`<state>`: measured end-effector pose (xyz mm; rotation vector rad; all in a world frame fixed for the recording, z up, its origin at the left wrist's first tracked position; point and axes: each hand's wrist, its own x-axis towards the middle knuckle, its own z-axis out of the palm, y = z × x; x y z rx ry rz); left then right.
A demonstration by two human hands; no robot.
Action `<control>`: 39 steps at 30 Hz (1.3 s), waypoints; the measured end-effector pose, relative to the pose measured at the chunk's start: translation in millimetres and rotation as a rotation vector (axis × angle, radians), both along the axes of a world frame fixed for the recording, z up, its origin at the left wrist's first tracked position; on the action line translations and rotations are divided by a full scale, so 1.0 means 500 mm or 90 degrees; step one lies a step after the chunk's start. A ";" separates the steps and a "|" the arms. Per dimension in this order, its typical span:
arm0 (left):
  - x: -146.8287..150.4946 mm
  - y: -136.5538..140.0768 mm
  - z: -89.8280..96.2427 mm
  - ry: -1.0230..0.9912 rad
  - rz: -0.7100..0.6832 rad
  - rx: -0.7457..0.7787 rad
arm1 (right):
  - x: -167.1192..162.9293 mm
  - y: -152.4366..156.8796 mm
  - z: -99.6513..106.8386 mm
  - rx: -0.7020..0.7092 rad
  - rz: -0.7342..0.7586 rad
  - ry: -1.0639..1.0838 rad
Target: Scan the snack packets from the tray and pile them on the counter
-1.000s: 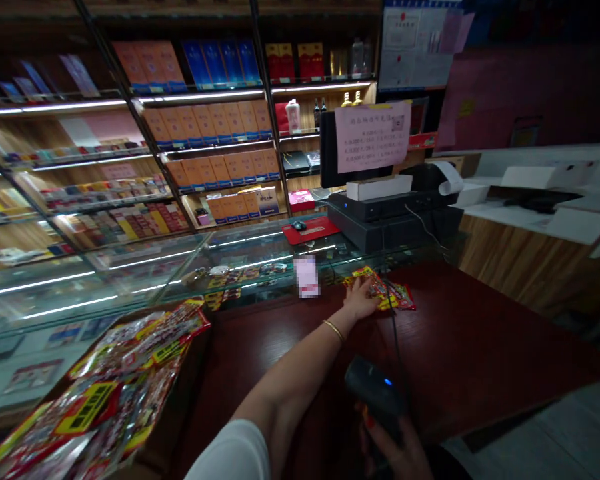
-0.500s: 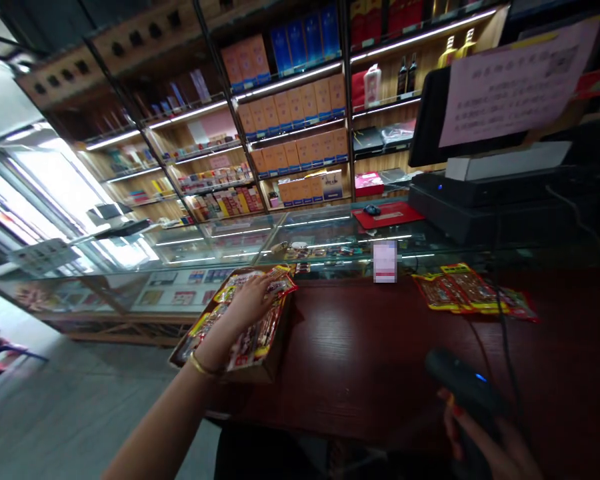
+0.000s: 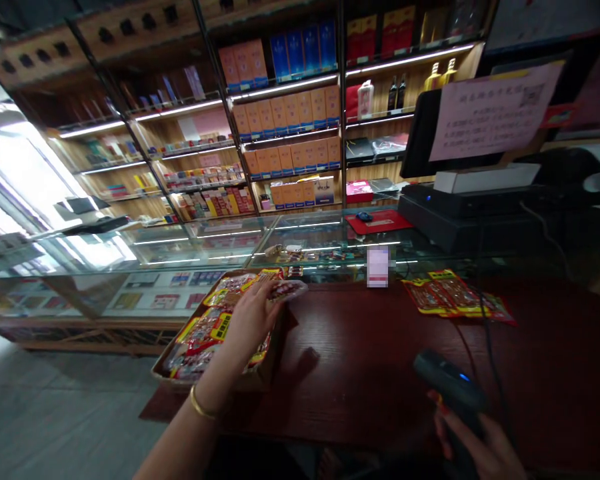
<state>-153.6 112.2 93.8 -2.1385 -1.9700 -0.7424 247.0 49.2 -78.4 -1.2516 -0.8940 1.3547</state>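
My left hand [image 3: 255, 307] is closed on a clear-and-red snack packet [image 3: 291, 291], lifted at the right rim of a cardboard box [image 3: 260, 381]. Several similar red and yellow snack packets [image 3: 200, 333] fill that box, some hidden under my wrist and forearm. At the lower right my right hand [image 3: 473, 433] grips a black barcode scanner [image 3: 450, 380], its blue light on and its head pointing up and left. Beyond the scanner, a small stack of snack packets [image 3: 445, 295] lies flat on the dark red wooden counter [image 3: 340, 347], apart from both hands.
A cable [image 3: 487, 347] runs across the counter beside the scanner and over the stack. A small sign [image 3: 378, 267] stands by the glass display case [image 3: 205, 233]. Behind are a mouse on a red mat [image 3: 387, 221], a monitor [image 3: 415, 143] with a pink notice, and shelves of boxes.
My left hand has raised a packet from the box and turned it toward the counter. My right hand keeps hold of the scanner. The whole view has shifted slightly.
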 end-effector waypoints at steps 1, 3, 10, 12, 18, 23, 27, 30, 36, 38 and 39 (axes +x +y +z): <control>0.038 0.003 -0.015 -0.060 -0.087 0.007 | -0.001 0.000 0.000 0.004 0.006 -0.018; 0.115 0.024 -0.058 -0.159 -0.217 -0.040 | -0.005 0.000 0.001 0.018 0.006 -0.044; 0.252 0.103 -0.207 -0.296 -0.247 -0.190 | -0.023 -0.003 0.024 0.020 0.010 -0.122; 0.252 0.098 -0.220 -0.282 -0.243 -0.198 | -0.023 -0.003 0.026 0.021 0.010 -0.116; 0.241 0.090 -0.238 -0.264 -0.300 -0.211 | -0.030 -0.003 0.029 -0.019 0.036 -0.147; 0.237 0.108 -0.259 -0.283 -0.345 -0.219 | -0.051 -0.027 0.040 -0.026 0.048 -0.291; 0.233 0.110 -0.273 -0.309 -0.350 -0.189 | -0.043 -0.038 0.045 -0.050 0.084 -0.350; 0.233 0.111 -0.277 -0.304 -0.354 -0.186 | -0.032 -0.039 0.052 -0.067 0.088 -0.354; 0.235 0.113 -0.277 -0.305 -0.344 -0.205 | -0.030 -0.040 0.074 -0.073 0.088 -0.371; 0.234 0.113 -0.278 -0.311 -0.346 -0.201 | -0.033 -0.039 0.078 -0.067 0.081 -0.376; 0.234 0.113 -0.279 -0.314 -0.346 -0.201 | -0.034 -0.038 0.078 -0.065 0.075 -0.382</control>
